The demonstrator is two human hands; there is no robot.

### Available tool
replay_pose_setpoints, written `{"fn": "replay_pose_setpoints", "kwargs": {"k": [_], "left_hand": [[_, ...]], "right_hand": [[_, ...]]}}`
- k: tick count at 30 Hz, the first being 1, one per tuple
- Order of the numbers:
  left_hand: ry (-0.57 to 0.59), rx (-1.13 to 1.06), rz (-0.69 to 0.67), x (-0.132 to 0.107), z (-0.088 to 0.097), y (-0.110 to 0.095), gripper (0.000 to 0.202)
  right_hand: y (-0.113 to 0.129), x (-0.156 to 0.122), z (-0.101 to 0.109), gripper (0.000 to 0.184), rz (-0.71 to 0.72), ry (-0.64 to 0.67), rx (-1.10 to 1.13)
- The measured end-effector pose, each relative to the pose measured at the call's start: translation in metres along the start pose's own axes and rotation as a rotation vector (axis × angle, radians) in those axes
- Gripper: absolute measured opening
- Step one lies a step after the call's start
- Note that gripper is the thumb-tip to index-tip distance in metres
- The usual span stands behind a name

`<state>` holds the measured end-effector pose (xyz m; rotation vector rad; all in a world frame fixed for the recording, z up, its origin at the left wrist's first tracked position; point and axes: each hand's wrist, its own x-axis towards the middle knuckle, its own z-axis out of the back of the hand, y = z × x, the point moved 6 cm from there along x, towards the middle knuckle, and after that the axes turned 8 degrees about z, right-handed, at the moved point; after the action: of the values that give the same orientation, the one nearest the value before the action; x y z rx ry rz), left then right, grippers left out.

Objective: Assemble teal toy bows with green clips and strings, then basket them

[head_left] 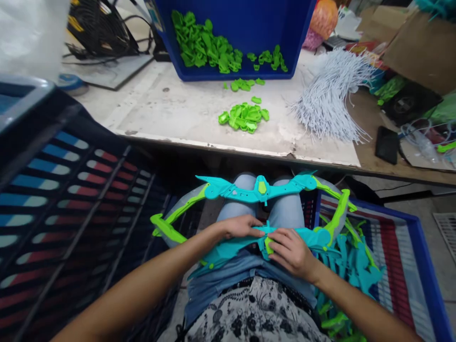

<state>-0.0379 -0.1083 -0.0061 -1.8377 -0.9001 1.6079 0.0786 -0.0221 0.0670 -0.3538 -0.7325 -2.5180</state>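
Across my lap lie two turquoise toy bows with lime-green tips. My left hand (244, 226) grips the middle of the nearer toy bow (230, 248), its fingers closed along the top edge. My right hand (292, 250) presses against a small green plastic piece (269, 245) at that bow's centre, fingers bent around it and partly hiding it. Over my knees rests the farther toy bow (242, 191), touched by neither hand. A similar green piece (262, 187) sits in its centre.
Beyond my knees is a white worktable (160, 111) with a pile of green pieces (245, 117). A tipped blue bin (245, 28) holds more. White cords (331, 99) lie right, near a phone (386, 144). Crates flank me: dark (71, 190) left, blue (420, 247) right with toy bows.
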Motion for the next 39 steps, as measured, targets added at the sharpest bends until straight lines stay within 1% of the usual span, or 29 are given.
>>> {"fn": "replay_pose_setpoints", "kwargs": {"k": [3,7,9,11,12,14,17,21,24,27,30,35,39], "left_hand": [[0.011,-0.02,0.005,0.001,-0.001,0.002,0.055],[0.007,0.048,-0.06,-0.001,-0.003,-0.003,0.054],[-0.044,0.14,-0.076,-0.002,-0.004,-0.006,0.054],[-0.133,0.236,-0.064,-0.002,-0.005,-0.008,0.055],[-0.172,0.264,-0.053,-0.002,-0.005,-0.008,0.056],[-0.219,0.272,-0.037,-0.001,-0.006,-0.008,0.055],[-0.232,0.262,-0.022,-0.001,-0.007,-0.007,0.05],[-0.248,0.316,-0.046,-0.002,-0.006,-0.007,0.049],[-0.31,0.397,-0.063,-0.004,-0.007,-0.01,0.048],[-0.374,0.478,-0.079,-0.007,-0.011,-0.014,0.048],[-0.393,0.511,-0.078,-0.009,-0.013,-0.015,0.049],[-0.364,0.483,-0.081,-0.01,-0.016,-0.011,0.054],[-0.389,0.484,-0.084,-0.009,-0.016,-0.008,0.047]], "right_hand": [[0.005,-0.013,-0.013,0.022,-0.024,-0.074,-0.032],[0.004,-0.012,-0.016,0.019,-0.06,-0.145,-0.067],[0.002,-0.013,-0.017,0.014,-0.141,-0.17,-0.083],[-0.003,-0.016,-0.019,0.014,-0.257,-0.171,-0.069],[-0.005,-0.017,-0.021,0.017,-0.317,-0.16,-0.051],[-0.009,-0.017,-0.025,0.032,-0.414,-0.125,-0.015],[-0.011,-0.013,-0.028,0.056,-0.487,-0.07,-0.005],[-0.009,-0.005,-0.029,0.077,-0.489,0.0,-0.068],[-0.007,-0.004,-0.031,0.084,-0.481,0.041,-0.124],[-0.007,-0.008,-0.033,0.088,-0.47,0.072,-0.158],[-0.011,-0.012,-0.033,0.084,-0.44,0.106,-0.171],[-0.012,-0.011,-0.033,0.074,-0.366,0.175,-0.132],[-0.011,-0.01,-0.033,0.072,-0.364,0.182,-0.207]]}}
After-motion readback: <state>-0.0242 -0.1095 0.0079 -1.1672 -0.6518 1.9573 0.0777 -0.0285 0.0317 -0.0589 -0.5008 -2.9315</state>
